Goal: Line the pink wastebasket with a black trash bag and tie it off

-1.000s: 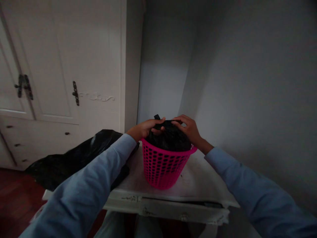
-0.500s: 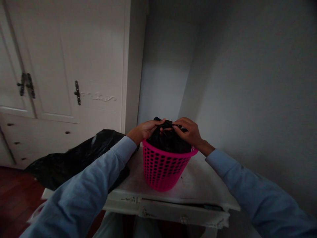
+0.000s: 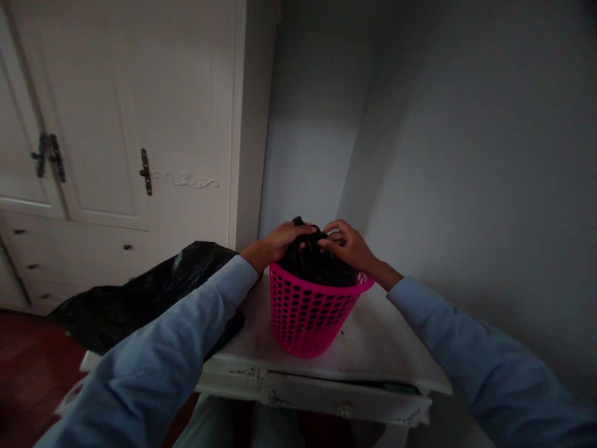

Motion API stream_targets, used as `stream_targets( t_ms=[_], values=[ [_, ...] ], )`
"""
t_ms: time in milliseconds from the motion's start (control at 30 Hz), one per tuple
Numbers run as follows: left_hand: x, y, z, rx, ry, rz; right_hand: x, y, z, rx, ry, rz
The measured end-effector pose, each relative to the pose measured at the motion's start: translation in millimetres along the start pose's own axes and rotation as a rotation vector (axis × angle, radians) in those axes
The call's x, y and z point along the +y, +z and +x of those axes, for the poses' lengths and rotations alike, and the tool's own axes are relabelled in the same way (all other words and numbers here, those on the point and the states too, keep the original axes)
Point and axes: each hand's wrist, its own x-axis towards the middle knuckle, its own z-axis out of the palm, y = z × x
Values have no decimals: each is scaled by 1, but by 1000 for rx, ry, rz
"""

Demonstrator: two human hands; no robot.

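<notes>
A pink basket (image 3: 310, 320) with round holes stands upright on a white table. Inside it is a black plastic bag (image 3: 314, 267), its gathered top raised above the rim. My left hand (image 3: 282, 239) is closed on the bag's top, thumb laid across the plastic. Opposite it, my right hand (image 3: 347, 246) pinches the gathered plastic between thumb and fingers. Some fingertips of both hands are hidden in the dark folds.
Another black plastic bag (image 3: 153, 295) lies spread over the table's left side. The white table (image 3: 373, 348) has a slightly open drawer (image 3: 345, 398) in front. A white wardrobe (image 3: 186, 112) stands behind on the left; a grey wall (image 3: 480, 186) borders the right.
The fingers of my right hand have shifted on the bag's top, and the index finger is lifted more. The gathered plastic looks more bunched. The basket stays in place.
</notes>
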Motion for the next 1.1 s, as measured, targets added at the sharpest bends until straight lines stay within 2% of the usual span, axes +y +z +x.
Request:
stream_targets(
  t_ms=[67, 200, 367, 500, 567, 667, 767, 867, 967, 1100],
  values=[
    [1, 2, -3, 28, 57, 47, 2, -1, 0, 89, 13, 20],
    [3, 7, -8, 80, 160, 144, 7, -6, 1, 234, -97, -98],
    [4, 15, -12, 120, 222, 231, 12, -9, 3, 163, -205, -305],
    [3, 17, -13, 92, 207, 384, 13, -7, 3, 3, -115, -192],
    [0, 17, -12, 68, 186, 453, 14, -6, 4, -34, -93, -172],
    [-5, 14, -6, 26, 213, 461, 16, -6, 5, 29, -68, -227],
    [-7, 10, 1, -31, 356, 512, 18, -7, 6, 83, -54, -257],
    [-6, 6, 5, -11, 490, 657, 15, -9, 6, 84, -36, -238],
    [-4, 3, 5, 8, 466, 686, 10, -9, 5, 94, -26, -143],
    [-4, 1, 3, 37, 407, 644, 6, -8, 5, 191, -3, -27]
  ],
)
